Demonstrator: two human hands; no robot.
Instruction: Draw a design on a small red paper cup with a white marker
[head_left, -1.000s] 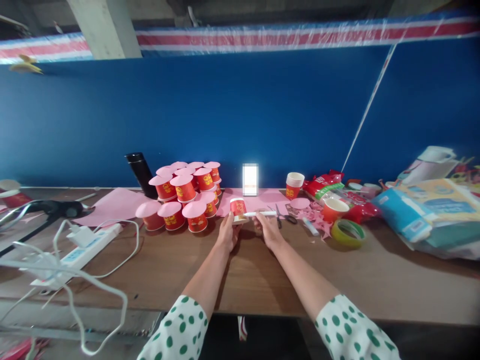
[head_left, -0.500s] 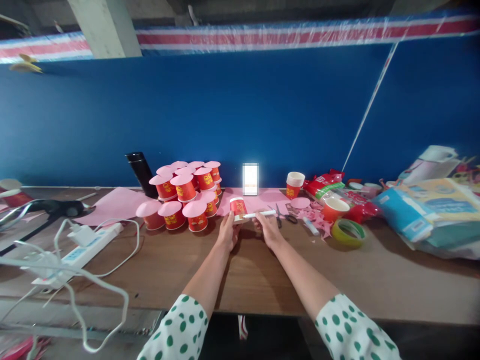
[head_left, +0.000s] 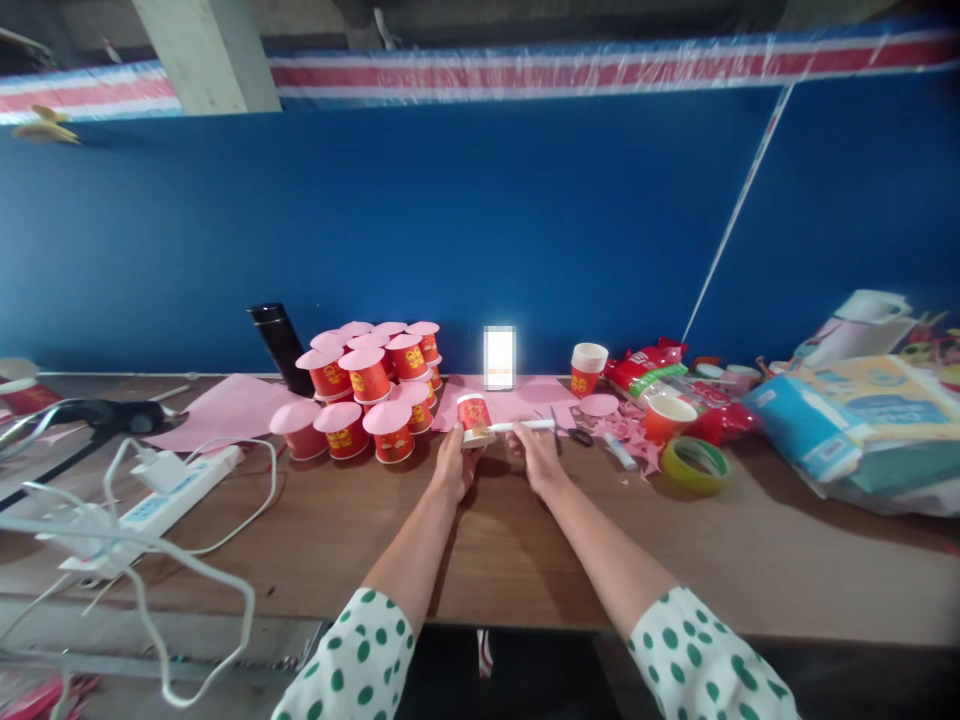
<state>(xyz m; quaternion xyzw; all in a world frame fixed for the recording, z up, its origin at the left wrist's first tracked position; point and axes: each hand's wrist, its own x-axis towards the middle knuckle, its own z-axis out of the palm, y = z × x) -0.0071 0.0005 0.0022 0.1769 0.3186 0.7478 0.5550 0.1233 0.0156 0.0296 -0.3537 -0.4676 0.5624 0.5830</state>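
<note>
My left hand (head_left: 456, 465) grips a red paper cup (head_left: 473, 411) with gold print, its wide white rim turned down. In my right hand (head_left: 534, 452) is a white pen-shaped stick (head_left: 531, 425), held nearly level, with its tip at the cup's lower rim. Whether tip and rim touch is too small to tell. Just right of that hand lie dark-handled scissors (head_left: 579, 437). To the left, red paper cups (head_left: 343, 432) stand upside down in stacked tiers, topped with pink paper discs (head_left: 390, 417).
Pink paper sheets (head_left: 232, 408) lie at the back. A power strip (head_left: 176, 500) with looping cables occupies the left. On the right are nested cups (head_left: 589, 370), pink scraps (head_left: 637, 430), a tape roll (head_left: 694, 466) and a bulky bag (head_left: 862, 430). A bright phone-like screen (head_left: 499, 358) stands behind.
The stick has shifted slightly to the right along with its tip. Both hands keep their grips, and the view has moved very little.
</note>
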